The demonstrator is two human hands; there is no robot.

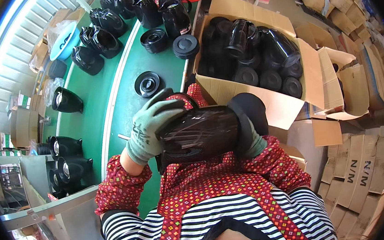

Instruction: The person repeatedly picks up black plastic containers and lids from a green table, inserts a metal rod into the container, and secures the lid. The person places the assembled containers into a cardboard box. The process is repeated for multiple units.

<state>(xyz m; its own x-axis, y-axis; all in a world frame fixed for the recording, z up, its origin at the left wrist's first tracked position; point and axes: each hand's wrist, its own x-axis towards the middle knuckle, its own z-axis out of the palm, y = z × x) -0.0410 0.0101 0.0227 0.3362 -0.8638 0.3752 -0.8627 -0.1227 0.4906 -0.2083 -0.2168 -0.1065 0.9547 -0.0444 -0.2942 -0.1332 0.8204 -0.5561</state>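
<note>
In front of my chest a glossy black jug [200, 133] lies on its side in the air. My left hand [151, 124], in a grey-green glove, is closed round its left end, fingers over the top. At the jug's right end is a black round part [252, 109], pressed against or very close to it. My right hand [253, 142], gloved too, holds this part from the right; most of its fingers are hidden. Just beyond the jug, a black round lid [148, 84] lies on the green work surface [122, 96].
Several black jugs [96, 41] stand along the green table's left and far side. Stacked black lids [186, 46] sit near its right edge. An open carton [263, 87] of black jugs and round parts stands at right. Flattened cartons [354, 169] are piled at lower right.
</note>
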